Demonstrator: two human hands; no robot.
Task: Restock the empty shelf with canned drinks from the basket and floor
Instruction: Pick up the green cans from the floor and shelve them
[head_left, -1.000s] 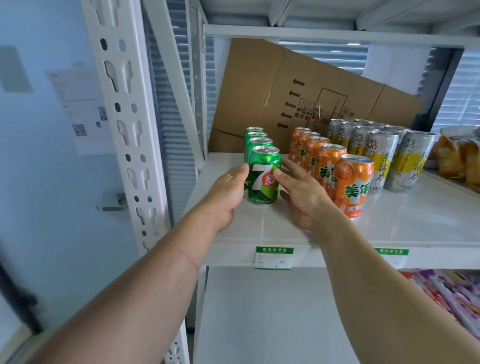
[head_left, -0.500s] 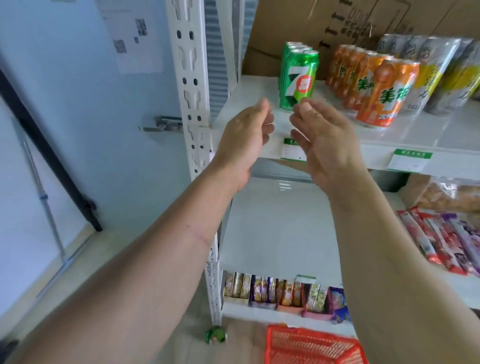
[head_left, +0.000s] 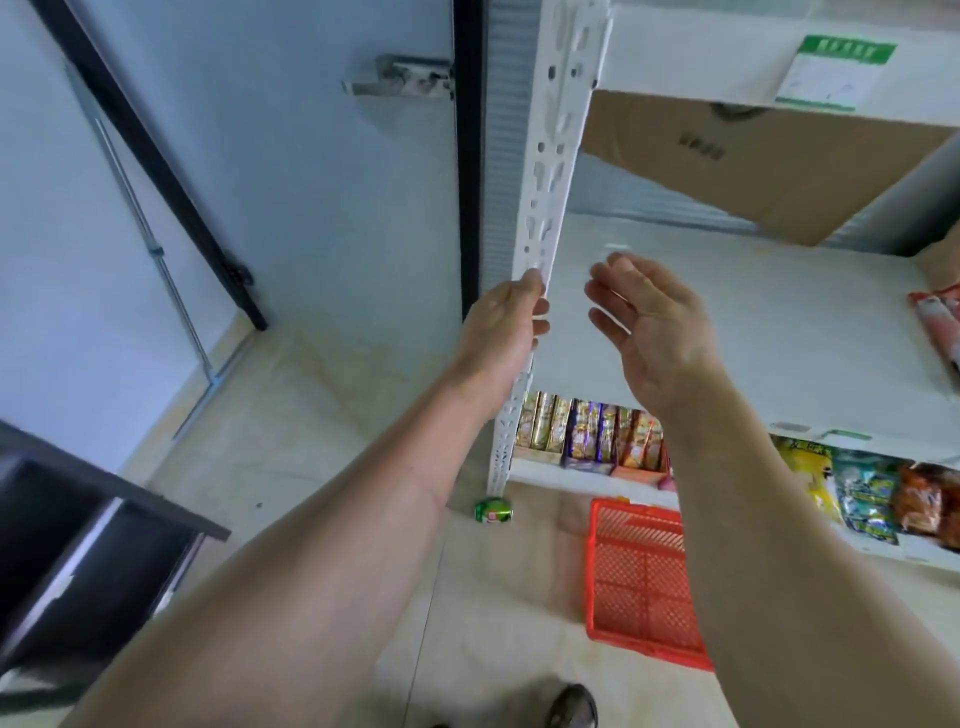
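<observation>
A green can (head_left: 493, 510) lies on its side on the tiled floor beside the foot of the white shelf post (head_left: 545, 171). Right of it stands the red plastic basket (head_left: 641, 582); what shows of its inside holds nothing, and my right forearm hides its right side. My left hand (head_left: 501, 332) and my right hand (head_left: 649, 322) hang in the air in front of the middle shelf board (head_left: 779, 322), palms facing each other, fingers relaxed, holding nothing. The drink shelf lies above the frame; only its front edge with a green label (head_left: 831, 67) shows.
A cardboard sheet (head_left: 753, 161) leans behind the middle shelf. Snack boxes (head_left: 587, 431) and snack bags (head_left: 872, 493) fill the lower shelf. A blue door with a metal handle (head_left: 400, 83) is at left, a black table (head_left: 93, 525) at lower left, my shoe (head_left: 571, 706) at the bottom.
My view has tilted down from the drink shelf to the floor. Both hands have come away from the green can on the shelf and dropped lower, holding nothing. The floor can and basket now show.
</observation>
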